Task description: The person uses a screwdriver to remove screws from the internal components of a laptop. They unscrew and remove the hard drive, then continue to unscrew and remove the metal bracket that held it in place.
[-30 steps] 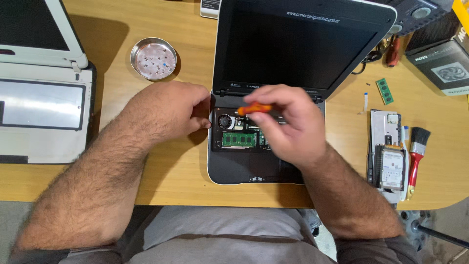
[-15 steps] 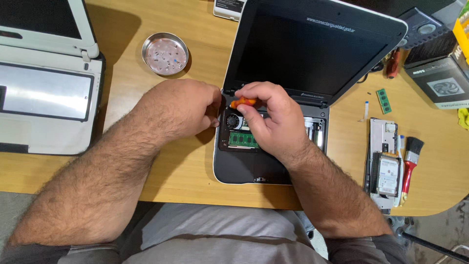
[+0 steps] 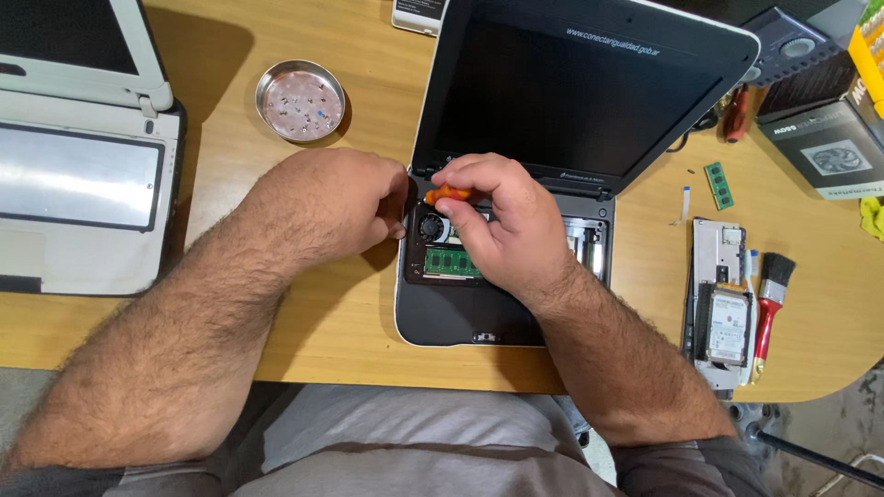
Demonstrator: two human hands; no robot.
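A dark small laptop (image 3: pixel 460 317) lies opened up on the wooden desk, its lid raised and its inner parts bare. A green memory stick (image 3: pixel 447 264) and a small round fan (image 3: pixel 430 226) show inside the base. My right hand (image 3: pixel 502 225) grips an orange-handled screwdriver (image 3: pixel 448 193) over the fan area. My left hand (image 3: pixel 336 202) rests closed against the laptop's left edge, fingers curled at the base; whether it holds anything is hidden.
A round metal dish (image 3: pixel 299 99) with several screws stands behind my left hand. A white laptop (image 3: pixel 83 156) lies at the left. At the right are a hard drive on a bracket (image 3: pixel 726 317), a red-handled brush (image 3: pixel 769 313), a loose memory stick (image 3: pixel 718 184) and dark boxes (image 3: pixel 820 129).
The view has shifted a little, so the laptop sits further right and lower. My right hand with the screwdriver has edged toward the fan corner; my left hand stays at the edge.
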